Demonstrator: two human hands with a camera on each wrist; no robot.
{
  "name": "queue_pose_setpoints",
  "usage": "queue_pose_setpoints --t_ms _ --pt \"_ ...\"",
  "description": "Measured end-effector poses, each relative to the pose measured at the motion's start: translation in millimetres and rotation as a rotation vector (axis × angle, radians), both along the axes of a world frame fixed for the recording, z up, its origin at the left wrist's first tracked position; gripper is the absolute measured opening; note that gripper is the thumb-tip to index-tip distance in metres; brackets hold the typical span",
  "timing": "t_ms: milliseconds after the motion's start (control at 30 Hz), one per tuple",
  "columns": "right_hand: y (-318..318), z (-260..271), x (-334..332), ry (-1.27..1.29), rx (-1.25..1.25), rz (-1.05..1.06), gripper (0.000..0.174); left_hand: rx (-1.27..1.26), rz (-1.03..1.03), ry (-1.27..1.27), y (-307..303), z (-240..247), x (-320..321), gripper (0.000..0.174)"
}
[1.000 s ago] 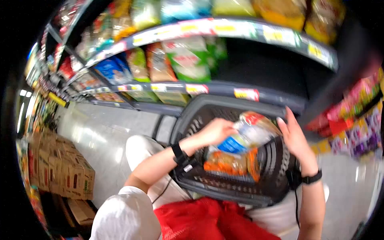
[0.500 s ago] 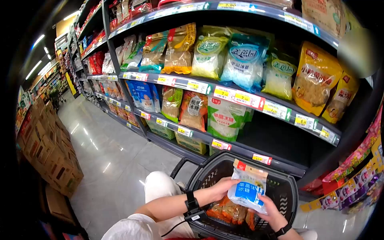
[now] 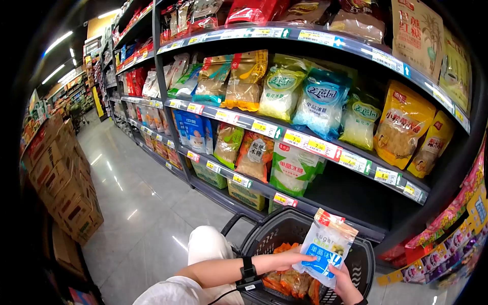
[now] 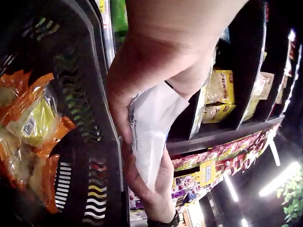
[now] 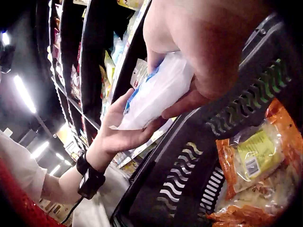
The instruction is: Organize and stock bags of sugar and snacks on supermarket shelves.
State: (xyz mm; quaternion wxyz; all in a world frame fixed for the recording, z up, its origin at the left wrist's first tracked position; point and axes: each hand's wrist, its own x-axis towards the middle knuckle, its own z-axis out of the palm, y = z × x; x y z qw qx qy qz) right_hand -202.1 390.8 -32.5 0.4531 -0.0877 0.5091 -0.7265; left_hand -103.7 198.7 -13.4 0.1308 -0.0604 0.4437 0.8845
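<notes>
A white and blue bag of rock sugar (image 3: 325, 239) is held upright above the dark shopping basket (image 3: 262, 243), its printed front facing up toward the head camera. My left hand (image 3: 291, 257) grips its left side, thumb across the front. From the lower right my right hand (image 3: 346, 285) pinches the bag's bottom corner. Seen from the wrists, the bag (image 4: 156, 118) has a plain white back, with fingers bent behind it. Orange clear-fronted packets (image 3: 291, 282) lie in the basket below.
Shelves ahead carry several bags of sugar, among them a blue one (image 3: 321, 104) and a green and white one (image 3: 291, 170). Price labels (image 3: 312, 145) run along the shelf edges. Stacked cardboard boxes (image 3: 63, 178) stand to the left across the aisle floor (image 3: 147, 208).
Earlier the bag lay lower in the basket, with my left hand on it and my right hand apart. Now both hands hold it, raised, and the head view has tilted up toward the shelves.
</notes>
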Motion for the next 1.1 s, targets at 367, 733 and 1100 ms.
queue_pose_setpoints --t_ms 367,733,1100 --pt "-8.2 26.7 10.6 0.642 -0.024 -0.056 0.063 -0.672 0.313 0.369 4.6 19.0 8.9 0.052" --pt "-9.5 39.3 12.0 0.669 0.019 -0.003 0.059 -0.450 0.316 0.189 3.9 17.3 11.3 0.043" --pt "-8.0 41.8 6.9 0.463 -0.029 0.018 0.056 -0.322 0.259 0.135 5.8 16.9 7.0 0.045"
